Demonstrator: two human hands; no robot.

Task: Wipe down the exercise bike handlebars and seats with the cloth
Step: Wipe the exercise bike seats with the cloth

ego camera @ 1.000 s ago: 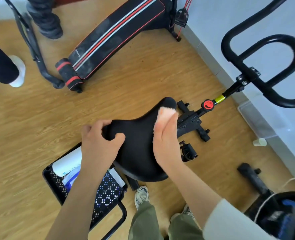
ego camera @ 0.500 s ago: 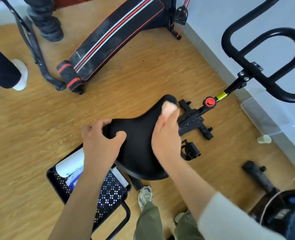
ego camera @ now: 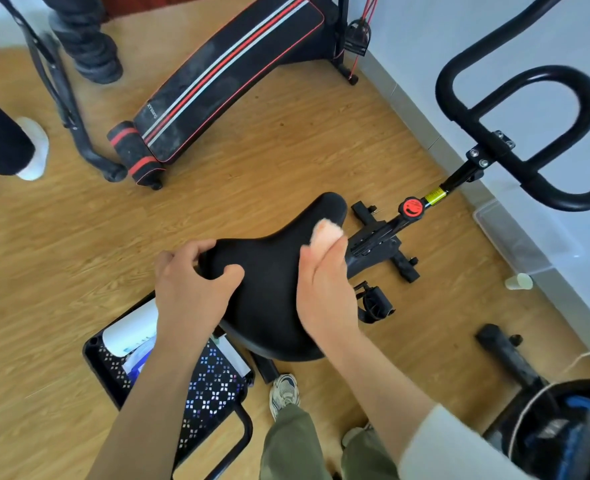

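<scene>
The black exercise bike seat point(ego camera: 272, 271) sits in the middle of the view, its narrow nose pointing up and right. My left hand point(ego camera: 191, 289) grips the seat's left rear edge, thumb on top and fingers curled over the rim. My right hand point(ego camera: 324, 289) presses a pale pink cloth point(ego camera: 326, 232) against the seat's right side near the nose; only the cloth's tip shows past my fingers. The black looped handlebars point(ego camera: 525, 109) stand at the upper right, apart from both hands.
A black sit-up bench point(ego camera: 227, 74) with red and white stripes lies on the wood floor behind. A black perforated basket point(ego camera: 214, 382) holding supplies sits under my left arm. Another person's leg and white sock point(ego camera: 34, 147) are at far left. A paper cup point(ego camera: 518, 281) lies by the wall.
My right hand with the cloth has slid along the seat's right side, with less of the cloth now showing past my fingers. My left hand keeps its grip.
</scene>
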